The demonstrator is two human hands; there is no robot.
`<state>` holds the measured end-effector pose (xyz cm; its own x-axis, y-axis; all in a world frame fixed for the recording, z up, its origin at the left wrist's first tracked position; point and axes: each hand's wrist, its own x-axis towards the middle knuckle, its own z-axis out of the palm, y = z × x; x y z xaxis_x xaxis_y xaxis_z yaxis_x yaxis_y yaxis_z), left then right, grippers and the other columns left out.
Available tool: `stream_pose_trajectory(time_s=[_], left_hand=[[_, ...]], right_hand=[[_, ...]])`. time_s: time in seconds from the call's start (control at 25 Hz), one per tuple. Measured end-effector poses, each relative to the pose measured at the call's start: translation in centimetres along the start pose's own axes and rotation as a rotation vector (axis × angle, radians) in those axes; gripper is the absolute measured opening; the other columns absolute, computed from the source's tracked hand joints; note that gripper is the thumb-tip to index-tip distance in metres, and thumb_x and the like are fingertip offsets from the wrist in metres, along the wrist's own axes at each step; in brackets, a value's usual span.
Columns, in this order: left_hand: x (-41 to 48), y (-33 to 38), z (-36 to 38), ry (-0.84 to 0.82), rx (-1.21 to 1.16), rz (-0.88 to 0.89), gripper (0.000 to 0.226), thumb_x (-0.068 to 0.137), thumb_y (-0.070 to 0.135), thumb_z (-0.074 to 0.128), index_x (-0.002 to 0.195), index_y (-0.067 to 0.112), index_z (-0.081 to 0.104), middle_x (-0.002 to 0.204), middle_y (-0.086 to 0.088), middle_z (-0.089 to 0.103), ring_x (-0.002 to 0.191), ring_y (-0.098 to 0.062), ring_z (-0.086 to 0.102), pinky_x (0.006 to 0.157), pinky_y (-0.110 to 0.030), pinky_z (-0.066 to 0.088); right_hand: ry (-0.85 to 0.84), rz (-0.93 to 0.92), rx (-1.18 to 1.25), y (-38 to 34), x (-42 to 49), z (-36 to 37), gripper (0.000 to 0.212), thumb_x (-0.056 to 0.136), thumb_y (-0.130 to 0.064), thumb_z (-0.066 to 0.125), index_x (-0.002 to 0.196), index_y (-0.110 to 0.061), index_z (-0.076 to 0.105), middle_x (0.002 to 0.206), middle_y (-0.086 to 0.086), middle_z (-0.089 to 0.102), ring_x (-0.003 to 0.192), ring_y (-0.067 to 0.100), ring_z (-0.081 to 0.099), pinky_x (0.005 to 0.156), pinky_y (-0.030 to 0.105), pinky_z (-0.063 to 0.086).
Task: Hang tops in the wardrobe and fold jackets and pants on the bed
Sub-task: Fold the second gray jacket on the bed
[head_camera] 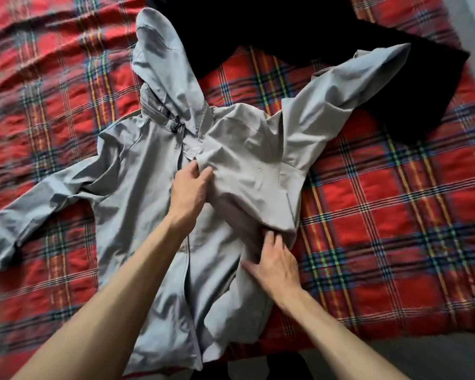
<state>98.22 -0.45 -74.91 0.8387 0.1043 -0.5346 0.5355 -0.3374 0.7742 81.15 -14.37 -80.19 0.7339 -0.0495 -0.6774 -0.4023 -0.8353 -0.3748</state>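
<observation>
A light grey hooded jacket [137, 171] lies front up on the bed, hood pointing away, left sleeve spread out, right sleeve angled up to the right. Its right front panel is bunched and lifted toward the zip line. My left hand [188, 192] grips the edge of that panel near the chest, fingers curled into the cloth. My right hand [276, 266] holds the same panel lower down, at the side seam, fingertips tucked under a fold.
A red tartan blanket [381, 204] covers the bed. A black garment [381, 86] lies at the far right, partly under the jacket's right sleeve. The bed's near edge and grey floor [422, 352] show at the bottom right.
</observation>
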Motion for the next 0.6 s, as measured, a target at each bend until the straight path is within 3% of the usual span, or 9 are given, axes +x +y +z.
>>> stream_pose_trajectory(time_s=[0.12,0.2,0.24,0.28,0.32,0.44,0.48,0.52,0.6], left_hand=[[0.5,1.6,0.9,-0.028,-0.180,-0.032,0.013,0.097,0.010,0.051,0.100,0.015,0.063,0.094,-0.010,0.068,0.080,-0.017,0.063,0.060,-0.027,0.055],[1.0,3.0,2.0,-0.024,-0.288,-0.056,0.013,0.100,0.008,0.047,0.098,0.013,0.059,0.087,-0.005,0.065,0.072,-0.012,0.062,0.057,-0.023,0.053],[1.4,3.5,2.6,-0.034,-0.322,-0.063,0.012,0.101,0.008,0.046,0.098,0.012,0.058,0.087,-0.004,0.063,0.070,-0.011,0.061,0.059,-0.024,0.052],[1.6,3.8,3.1,-0.069,-0.347,-0.074,0.010,0.101,0.010,0.046,0.101,0.012,0.056,0.091,-0.005,0.062,0.072,-0.012,0.061,0.062,-0.026,0.052],[1.4,3.7,3.4,-0.126,-0.365,-0.090,0.008,0.101,0.013,0.047,0.102,0.013,0.055,0.096,-0.006,0.062,0.074,-0.015,0.063,0.066,-0.027,0.053],[-1.2,-0.4,3.2,-0.167,-0.174,-0.098,0.008,0.099,0.018,0.054,0.106,0.019,0.059,0.100,0.000,0.065,0.080,-0.017,0.067,0.074,-0.029,0.050],[-2.7,-2.8,2.3,-0.119,-0.041,-0.061,0.009,0.098,0.018,0.056,0.105,0.018,0.062,0.097,0.001,0.066,0.082,-0.016,0.066,0.077,-0.027,0.049],[-4.3,-5.4,0.8,-0.064,0.086,-0.014,0.011,0.096,0.017,0.058,0.105,0.016,0.065,0.096,0.001,0.067,0.085,-0.015,0.065,0.079,-0.022,0.048],[-7.5,-10.5,-3.1,0.077,0.284,0.031,0.016,0.095,0.016,0.059,0.109,0.014,0.066,0.100,0.000,0.068,0.092,-0.016,0.064,0.082,-0.017,0.046]], right_hand=[[-0.036,0.150,0.005,-0.8,1.0,0.4,0.066,0.090,-0.041,0.060,0.143,-0.010,0.038,0.122,0.014,0.061,0.113,0.034,0.061,0.091,0.041,0.047],[-0.140,0.168,0.374,0.3,1.7,-1.5,0.031,0.084,-0.026,0.065,0.109,-0.008,0.065,0.097,0.014,0.069,0.092,0.030,0.067,0.080,0.041,0.050],[-0.139,0.174,0.577,2.1,1.7,-3.2,0.014,0.077,-0.020,0.068,0.088,-0.011,0.069,0.081,0.010,0.069,0.077,0.025,0.065,0.073,0.041,0.050],[-0.024,0.212,0.709,4.4,1.9,-5.4,0.005,0.072,-0.016,0.070,0.078,-0.015,0.068,0.075,0.008,0.068,0.071,0.023,0.062,0.069,0.041,0.049],[0.192,0.296,0.722,7.1,2.3,-7.5,0.011,0.071,-0.013,0.068,0.080,-0.017,0.066,0.080,0.010,0.069,0.075,0.026,0.063,0.072,0.042,0.049],[0.964,0.467,0.215,13.1,0.4,-11.8,0.044,0.072,-0.010,0.058,0.116,-0.011,0.054,0.118,0.020,0.056,0.108,0.036,0.051,0.093,0.042,0.038],[1.071,0.348,0.098,12.8,-0.4,-11.6,0.048,0.070,-0.008,0.054,0.118,-0.008,0.053,0.119,0.021,0.053,0.110,0.034,0.048,0.096,0.039,0.034],[1.044,0.174,0.082,11.3,-1.1,-10.2,0.046,0.068,-0.005,0.051,0.113,-0.006,0.057,0.114,0.020,0.054,0.107,0.033,0.048,0.096,0.035,0.033],[0.727,-0.256,0.100,7.1,-2.6,-5.0,0.036,0.065,-0.009,0.051,0.098,-0.009,0.064,0.096,0.012,0.062,0.091,0.030,0.057,0.086,0.031,0.041]])
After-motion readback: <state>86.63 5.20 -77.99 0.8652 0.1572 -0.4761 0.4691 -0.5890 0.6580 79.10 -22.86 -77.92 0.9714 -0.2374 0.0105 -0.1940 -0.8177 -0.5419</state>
